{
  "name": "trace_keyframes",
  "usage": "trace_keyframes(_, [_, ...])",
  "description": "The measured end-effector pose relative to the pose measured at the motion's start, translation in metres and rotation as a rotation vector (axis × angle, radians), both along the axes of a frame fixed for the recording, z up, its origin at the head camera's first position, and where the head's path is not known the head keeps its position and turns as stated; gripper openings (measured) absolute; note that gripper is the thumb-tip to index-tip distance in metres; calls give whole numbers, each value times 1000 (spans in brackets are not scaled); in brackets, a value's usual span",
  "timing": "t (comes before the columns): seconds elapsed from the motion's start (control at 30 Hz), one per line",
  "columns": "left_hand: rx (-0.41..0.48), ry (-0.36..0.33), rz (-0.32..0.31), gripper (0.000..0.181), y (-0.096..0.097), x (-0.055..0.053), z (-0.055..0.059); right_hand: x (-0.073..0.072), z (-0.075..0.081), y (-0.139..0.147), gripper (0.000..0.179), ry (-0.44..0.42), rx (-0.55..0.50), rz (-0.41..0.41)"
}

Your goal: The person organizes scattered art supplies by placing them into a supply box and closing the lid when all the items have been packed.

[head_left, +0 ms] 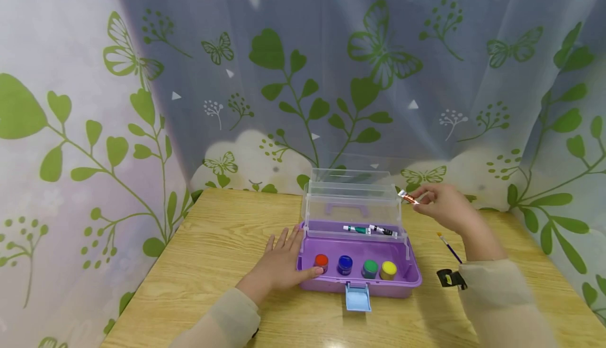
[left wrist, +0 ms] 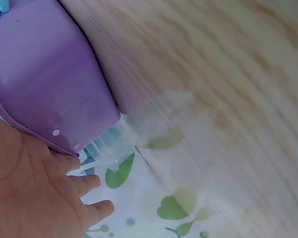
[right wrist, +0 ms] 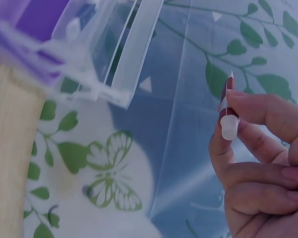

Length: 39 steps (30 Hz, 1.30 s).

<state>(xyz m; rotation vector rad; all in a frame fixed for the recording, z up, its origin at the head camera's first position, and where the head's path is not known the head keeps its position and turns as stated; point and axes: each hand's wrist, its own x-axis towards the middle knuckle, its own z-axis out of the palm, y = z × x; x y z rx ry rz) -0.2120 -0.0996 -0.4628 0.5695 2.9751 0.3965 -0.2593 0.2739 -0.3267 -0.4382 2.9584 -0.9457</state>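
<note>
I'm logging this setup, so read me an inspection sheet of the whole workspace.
Surface: pale wood-grain table.
Job's things: open purple plastic box, clear plastic lid raised; small round red jar, blue jar, green jar and yellow jar inside, along the front; slim green-and-white tube and black-and-white tube farther back.
Clutter: thin blue-handled paintbrush right of the box; black object, unclear what, by the cream right sleeve.
Hands: left hand rests at the box's left end; right hand pinches a small red-brown and white tube.
Cables: nothing seen.
Surroundings: leaf-and-butterfly printed sheets behind and at both sides.
</note>
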Motion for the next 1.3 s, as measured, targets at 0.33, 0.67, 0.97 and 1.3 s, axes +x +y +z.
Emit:
trace_keyframes(0.33, [0, 0, 5, 113, 0, -1, 0, -7, 0, -34, 26, -11, -8, 19])
trace_keyframes(0.67, [6, -6, 8, 114, 0, 0, 0, -16, 0, -68, 17, -22, -36, 95])
trace_keyframes(0.97, [4, -12, 8, 114, 0, 0, 1, -24, -10, -96, 17, -50, -61, 147])
trace_keyframes(1.3, [21, -13, 4, 111, 0, 0, 3, -40, -26, -127, 15, -48, 53, 224])
